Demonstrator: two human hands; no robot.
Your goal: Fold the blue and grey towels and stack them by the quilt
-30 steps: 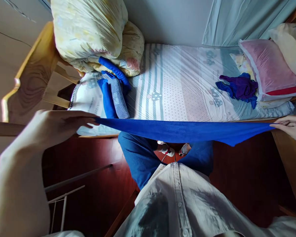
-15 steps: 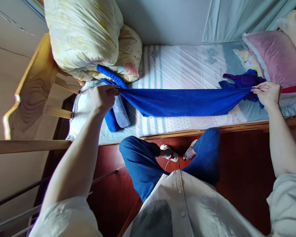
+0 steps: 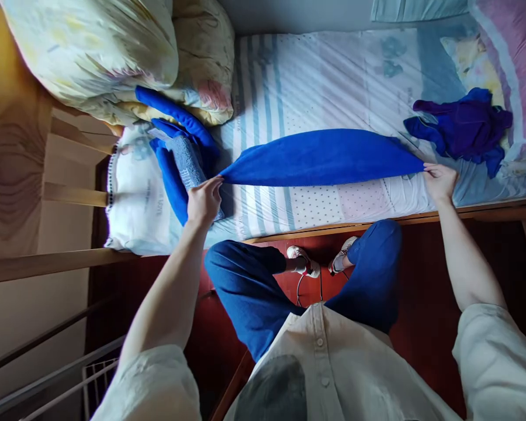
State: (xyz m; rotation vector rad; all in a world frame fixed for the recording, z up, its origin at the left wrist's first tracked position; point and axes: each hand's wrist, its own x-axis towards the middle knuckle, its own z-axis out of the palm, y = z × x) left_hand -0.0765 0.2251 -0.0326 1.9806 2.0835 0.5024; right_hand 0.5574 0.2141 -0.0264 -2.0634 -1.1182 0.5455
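Note:
A long blue cloth (image 3: 328, 158), perhaps a towel, stretches crosswise over the bed between my two hands. My left hand (image 3: 204, 199) pinches its left end, close to rolled blue cloths (image 3: 169, 175) and a grey-blue rolled towel (image 3: 188, 161). At the other end, my right hand (image 3: 440, 180) pinches the right corner between thumb and fingers. The cloth's far edge bows away from me, while its near edge runs nearly straight between the hands. Beyond my right hand lies a crumpled heap of blue and purple cloths (image 3: 469, 126).
The bed has a patterned sheet (image 3: 315, 76) and a wooden edge (image 3: 272, 235) in front of my knees. A bulky yellow quilt (image 3: 100, 41) is piled at the far left beside the wooden bed end (image 3: 13, 175). A pink pillow (image 3: 519, 52) lies at the right.
Both hands have come nearer to me and slightly closer together, still holding the blue cloth. Its loose edge hung toward me before and now lies on the far side. The view has tilted down.

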